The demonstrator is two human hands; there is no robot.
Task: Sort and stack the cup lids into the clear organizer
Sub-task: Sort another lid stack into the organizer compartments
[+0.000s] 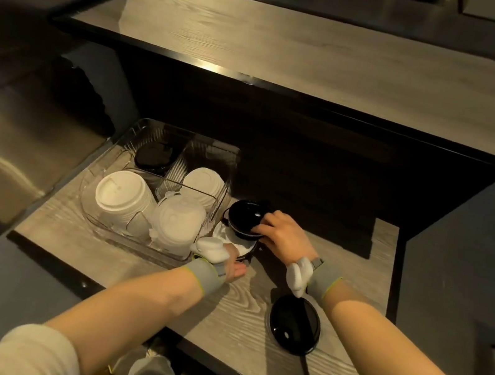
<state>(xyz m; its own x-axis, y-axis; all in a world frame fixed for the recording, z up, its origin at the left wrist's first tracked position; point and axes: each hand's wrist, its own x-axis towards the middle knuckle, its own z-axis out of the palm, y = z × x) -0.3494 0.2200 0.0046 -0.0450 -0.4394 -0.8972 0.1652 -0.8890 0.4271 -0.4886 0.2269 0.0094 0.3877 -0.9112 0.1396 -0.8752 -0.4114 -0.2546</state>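
Our right hand [280,237] grips the black lids [242,219], fingers curled round them, just right of the organizer [192,138]. Their compartment lies farther left and back, past the white stacks [122,195]. Our left hand [234,268] sits nearer us, its fingers hidden, so we can't tell.

Both bare forearms [134,306] reach forward, wrists in grey fabric bands [202,274]. The right hand [282,237], just right of the clear plastic organizer [132,243], curls its fingers [267,220] round a black plastic lid stack [242,219]; the left hand [235,269] lies at its near corner (fingers hidden).
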